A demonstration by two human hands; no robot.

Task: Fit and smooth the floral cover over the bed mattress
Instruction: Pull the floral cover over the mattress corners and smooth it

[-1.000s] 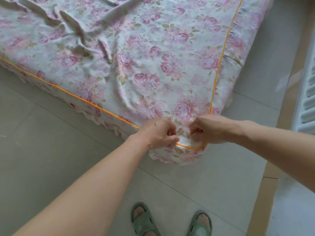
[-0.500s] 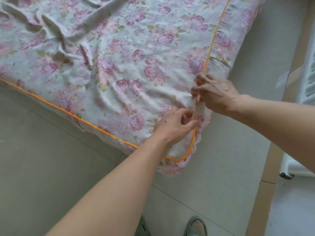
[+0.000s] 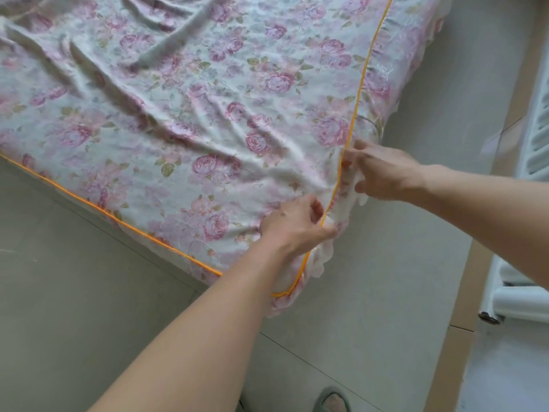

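One cover [image 3: 178, 114]; left hand [image 3: 292, 230]; right hand [image 3: 386, 173]

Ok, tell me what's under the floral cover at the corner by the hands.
Nothing under the floral cover shows: it hangs past the orange piping on both sides, hiding the mattress; only its blocky shape reads. The left hand and right hand pinch the piped edge.

Your bare left arm stretches forward from the bottom left. Your left hand [image 3: 297, 226], knuckles up, curls its fingers and pinches the edge of the cover [image 3: 208, 129]. Your right arm comes in from the right, and your right hand [image 3: 383, 173] pinches the same edge just beyond.
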